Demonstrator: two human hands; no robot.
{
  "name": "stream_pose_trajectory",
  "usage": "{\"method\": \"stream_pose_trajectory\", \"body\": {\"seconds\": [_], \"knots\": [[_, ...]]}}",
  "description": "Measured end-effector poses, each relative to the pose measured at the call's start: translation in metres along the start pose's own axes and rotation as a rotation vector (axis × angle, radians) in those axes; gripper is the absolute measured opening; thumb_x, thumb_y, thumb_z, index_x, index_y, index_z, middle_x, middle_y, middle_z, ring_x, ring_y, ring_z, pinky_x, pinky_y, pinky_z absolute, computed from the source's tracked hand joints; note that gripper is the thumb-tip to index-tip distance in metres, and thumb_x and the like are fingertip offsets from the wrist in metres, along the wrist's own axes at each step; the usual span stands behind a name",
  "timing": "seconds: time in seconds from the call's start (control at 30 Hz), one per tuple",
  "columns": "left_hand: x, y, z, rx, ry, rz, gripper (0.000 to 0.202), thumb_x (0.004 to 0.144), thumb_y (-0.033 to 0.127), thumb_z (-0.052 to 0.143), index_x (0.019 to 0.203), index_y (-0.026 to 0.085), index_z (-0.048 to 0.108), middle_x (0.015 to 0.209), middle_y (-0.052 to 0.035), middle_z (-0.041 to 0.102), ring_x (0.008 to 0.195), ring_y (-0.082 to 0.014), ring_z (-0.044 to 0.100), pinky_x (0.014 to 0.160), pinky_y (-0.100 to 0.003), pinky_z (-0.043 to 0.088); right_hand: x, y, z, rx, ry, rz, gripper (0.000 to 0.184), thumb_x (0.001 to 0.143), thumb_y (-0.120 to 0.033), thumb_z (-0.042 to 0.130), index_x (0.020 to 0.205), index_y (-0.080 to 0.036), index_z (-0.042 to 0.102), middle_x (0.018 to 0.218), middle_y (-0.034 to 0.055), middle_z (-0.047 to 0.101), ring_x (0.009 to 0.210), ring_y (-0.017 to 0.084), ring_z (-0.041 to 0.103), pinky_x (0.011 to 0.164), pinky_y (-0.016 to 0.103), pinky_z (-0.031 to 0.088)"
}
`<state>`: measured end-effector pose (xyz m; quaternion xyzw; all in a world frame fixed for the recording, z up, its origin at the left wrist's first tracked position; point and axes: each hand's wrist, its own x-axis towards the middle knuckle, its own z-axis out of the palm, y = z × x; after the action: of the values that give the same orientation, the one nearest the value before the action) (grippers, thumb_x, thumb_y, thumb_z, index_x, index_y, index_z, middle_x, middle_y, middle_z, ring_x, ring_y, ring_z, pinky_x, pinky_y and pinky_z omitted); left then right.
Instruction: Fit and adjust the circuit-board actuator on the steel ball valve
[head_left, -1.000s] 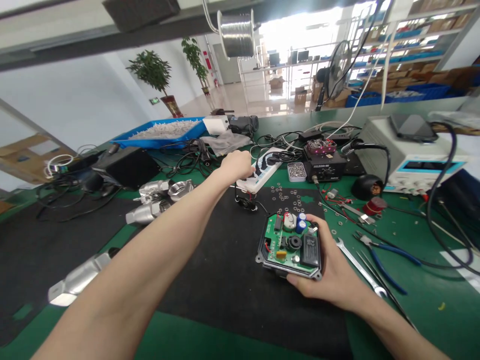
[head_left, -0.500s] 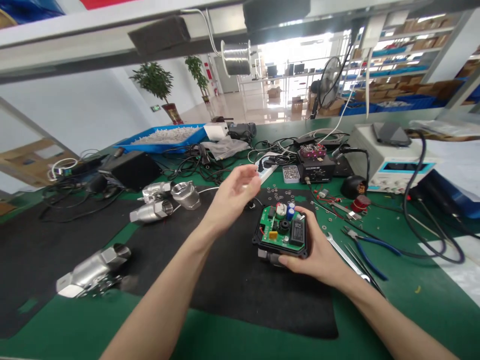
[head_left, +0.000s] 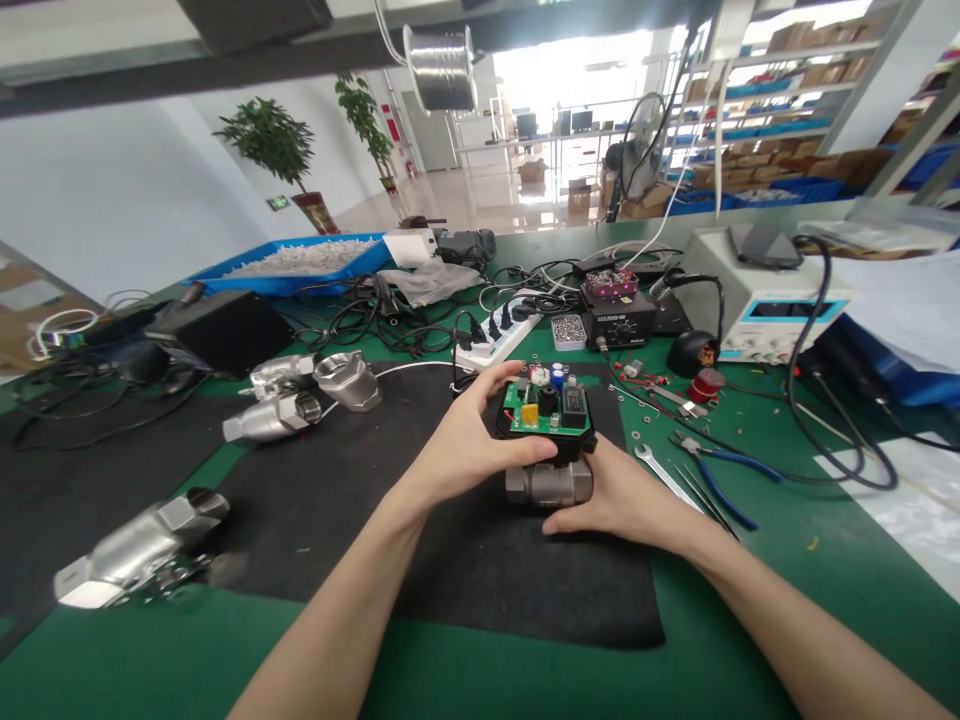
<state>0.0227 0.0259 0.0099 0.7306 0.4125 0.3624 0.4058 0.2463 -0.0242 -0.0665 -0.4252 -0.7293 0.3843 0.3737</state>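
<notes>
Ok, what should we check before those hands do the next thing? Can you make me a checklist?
1. Left hand holding the black housing: ok, thumb along its near edge.
2. Right hand at the metal fitting underneath: ok, thumb by its lower edge.
3. Circuit board covered: not ok, its parts are bare.
4. Wrench and pliers out of the hands: ok, both lie to the right.
5. Fitting resting on the black mat: cannot tell.
6. Power strip switched off: cannot tell.

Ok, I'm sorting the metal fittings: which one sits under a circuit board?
The darker fitting at the right hand, below the green board; the silver fittings at left have none.
</notes>
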Motion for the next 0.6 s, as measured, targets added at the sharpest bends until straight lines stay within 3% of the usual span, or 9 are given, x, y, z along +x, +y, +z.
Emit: {"method": "stream_pose_trajectory", "body": {"seconds": [0.23,0.4,0.6], "knots": [[-0.002,-0.002,0.004,-0.004,0.012,-0.002,0.103,0.061,0.043,0.095,0.15,0.024,0.048,0.154,-0.0101,0.053,0.145,-0.0308,0.051,0.128,-0.046,0.04,0.0,0.008,0.009,-0.084,0.059,0.003,0.077,0.067,-0.04,0.094,0.135,-0.024,0.061,0.12,0.009,0.068,0.11,0.032,0.063,0.095,0.046,0.051],[-0.009,-0.003,0.01,-0.016,0.1,0.068,0.105,0.06,0.041,0.096,0.15,0.021,0.047,0.155,-0.0106,0.051,0.147,-0.029,0.049,0.13,-0.042,0.038,-0.001,0.009,0.009,-0.108,0.067,0.0,0.07,0.069,-0.045,0.092,0.129,-0.024,0.064,0.111,0.0071,0.07,0.101,0.03,0.064,0.089,0.044,0.051],[-0.01,-0.017,-0.002,-0.11,0.02,0.02,0.103,0.061,0.048,0.095,0.148,0.016,0.051,0.153,-0.0127,0.053,0.145,-0.0319,0.051,0.126,-0.039,0.043,-0.001,0.008,0.011,-0.268,0.115,-0.006,0.067,0.068,-0.056,0.09,0.12,-0.021,0.067,0.105,0.0072,0.068,0.097,0.028,0.063,0.084,0.041,0.049]]}}
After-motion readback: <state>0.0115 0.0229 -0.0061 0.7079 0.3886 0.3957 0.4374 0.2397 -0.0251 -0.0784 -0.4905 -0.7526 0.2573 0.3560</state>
